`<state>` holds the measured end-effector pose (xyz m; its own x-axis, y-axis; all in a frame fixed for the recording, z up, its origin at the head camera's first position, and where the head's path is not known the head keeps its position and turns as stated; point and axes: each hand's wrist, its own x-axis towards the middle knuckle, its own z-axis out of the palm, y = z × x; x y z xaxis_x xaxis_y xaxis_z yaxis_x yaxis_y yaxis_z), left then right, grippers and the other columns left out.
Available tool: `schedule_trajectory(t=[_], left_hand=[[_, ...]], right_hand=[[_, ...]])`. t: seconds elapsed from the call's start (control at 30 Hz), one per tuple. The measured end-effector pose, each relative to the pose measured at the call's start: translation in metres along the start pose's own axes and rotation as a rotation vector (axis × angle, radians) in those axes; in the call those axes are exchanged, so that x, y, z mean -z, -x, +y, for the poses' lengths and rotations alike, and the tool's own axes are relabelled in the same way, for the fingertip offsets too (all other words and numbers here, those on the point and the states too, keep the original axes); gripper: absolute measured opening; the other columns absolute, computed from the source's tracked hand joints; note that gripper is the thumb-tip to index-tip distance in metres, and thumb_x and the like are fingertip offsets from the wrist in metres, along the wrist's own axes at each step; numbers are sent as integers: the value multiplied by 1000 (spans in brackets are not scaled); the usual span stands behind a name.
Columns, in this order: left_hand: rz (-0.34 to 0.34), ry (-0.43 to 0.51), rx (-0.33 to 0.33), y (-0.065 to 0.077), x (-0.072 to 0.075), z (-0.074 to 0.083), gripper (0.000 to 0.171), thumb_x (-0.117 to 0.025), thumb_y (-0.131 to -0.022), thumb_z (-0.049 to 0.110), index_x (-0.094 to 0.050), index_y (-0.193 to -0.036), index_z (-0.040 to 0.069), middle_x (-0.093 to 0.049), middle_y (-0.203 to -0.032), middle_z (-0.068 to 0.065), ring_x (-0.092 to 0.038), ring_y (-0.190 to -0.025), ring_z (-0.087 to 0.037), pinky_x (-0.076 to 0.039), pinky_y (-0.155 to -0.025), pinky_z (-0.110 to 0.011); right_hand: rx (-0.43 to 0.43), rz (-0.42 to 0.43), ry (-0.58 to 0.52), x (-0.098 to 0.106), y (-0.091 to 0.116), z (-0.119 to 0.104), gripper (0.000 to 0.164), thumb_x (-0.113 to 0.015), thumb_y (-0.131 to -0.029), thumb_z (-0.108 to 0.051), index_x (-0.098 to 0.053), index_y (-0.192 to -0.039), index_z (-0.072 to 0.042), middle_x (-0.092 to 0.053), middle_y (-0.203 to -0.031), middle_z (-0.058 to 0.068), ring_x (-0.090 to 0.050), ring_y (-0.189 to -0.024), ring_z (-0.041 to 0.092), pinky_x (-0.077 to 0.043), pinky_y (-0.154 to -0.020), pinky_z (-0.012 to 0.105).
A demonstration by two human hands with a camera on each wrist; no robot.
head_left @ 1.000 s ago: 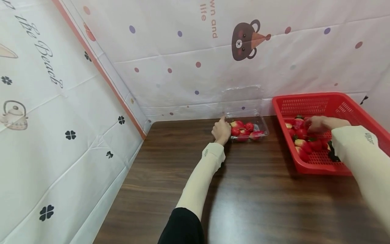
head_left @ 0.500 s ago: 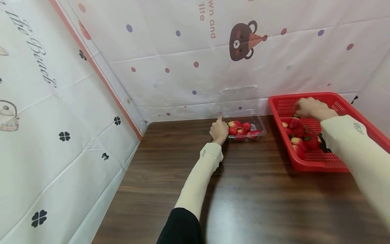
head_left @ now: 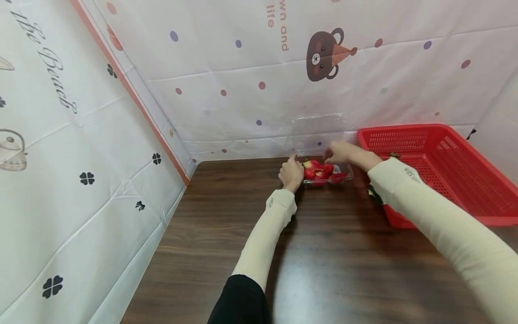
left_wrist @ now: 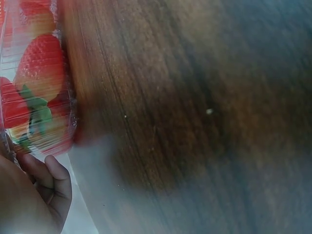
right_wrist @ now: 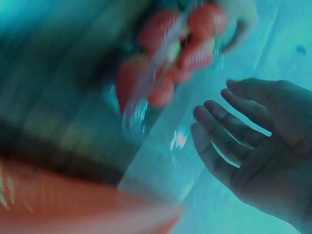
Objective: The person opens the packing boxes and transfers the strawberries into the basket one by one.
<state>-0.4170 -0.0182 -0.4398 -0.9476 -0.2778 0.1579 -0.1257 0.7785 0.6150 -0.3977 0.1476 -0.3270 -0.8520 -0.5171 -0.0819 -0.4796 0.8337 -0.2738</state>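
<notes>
A clear plastic clamshell box (head_left: pixel 349 172) stands by the back wall with its lid raised, several red strawberries (head_left: pixel 310 164) inside. At the box's left side is my left hand (head_left: pixel 291 173). In the left wrist view its fingers (left_wrist: pixel 59 178) are curled at the box's edge, holding it; some fingertips are hidden. My right hand (head_left: pixel 344 153) hovers over the box's back right part. The right wrist view shows that hand with its fingers spread and slightly bent, nothing between them, apart from the strawberries.
A red plastic basket (head_left: pixel 471 180) stands to the right; my right sleeve (head_left: pixel 429 198) crosses over it and hides most of its fruit. Green leaves (head_left: pixel 394 155) peep out behind the sleeve. A patterned sheet (head_left: pixel 226 54) hangs right behind the brown table (head_left: pixel 323 252).
My right hand has come up out of the red basket and moved left to the clamshell box. The left hand has stayed at the box's left side.
</notes>
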Motion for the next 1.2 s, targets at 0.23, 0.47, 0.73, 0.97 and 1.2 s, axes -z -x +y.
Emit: schedule_trajectory(t=[0.23, 0.47, 0.73, 0.97, 1.2], left_hand=[[13, -7, -9, 0, -1, 0, 35, -56, -103, 24, -65, -137, 29, -76, -118, -10, -74, -101, -33, -56, -86, -49], [19, -8, -12, 2, 0, 2, 35, -55, -103, 23, -65, -137, 28, -76, -117, -11, -74, -99, -34, -56, -85, -49], [10, -25, -13, 2, -1, 3, 37, -54, -104, 25, -63, -139, 30, -76, -119, -10, -74, -100, -33, -57, -86, -48], [17, -41, 5, -1, -3, 2, 38, -52, -104, 25, -63, -139, 32, -76, -119, -10, -74, -101, -32, -56, -87, -48], [-6, -51, 6, 0, -3, 3, 39, -51, -104, 25, -61, -141, 32, -76, -118, -8, -74, -100, -30, -57, -86, -47]], right_hand=[[38, -20, 18, -34, -11, -17, 20, -74, -90, -11, -73, -100, 5, -74, -93, 17, -68, -87, 31, -55, -87, 49], [-5, 2, 5, -44, -9, -18, 15, -70, -92, -8, -75, -103, 1, -74, -94, 14, -62, -81, 24, -55, -85, 47], [13, 69, -28, -45, -7, -10, 13, -66, -96, -8, -76, -95, -1, -70, -75, 6, -58, -67, 17, -53, -72, 39], [-18, 129, -47, -41, -5, -8, 14, -68, -97, -15, -78, -94, -6, -70, -74, 2, -58, -66, 15, -52, -71, 40], [-77, 205, -63, -24, 4, -2, 21, -66, -99, -17, -77, -111, -3, -77, -102, 16, -62, -74, 21, -54, -70, 44]])
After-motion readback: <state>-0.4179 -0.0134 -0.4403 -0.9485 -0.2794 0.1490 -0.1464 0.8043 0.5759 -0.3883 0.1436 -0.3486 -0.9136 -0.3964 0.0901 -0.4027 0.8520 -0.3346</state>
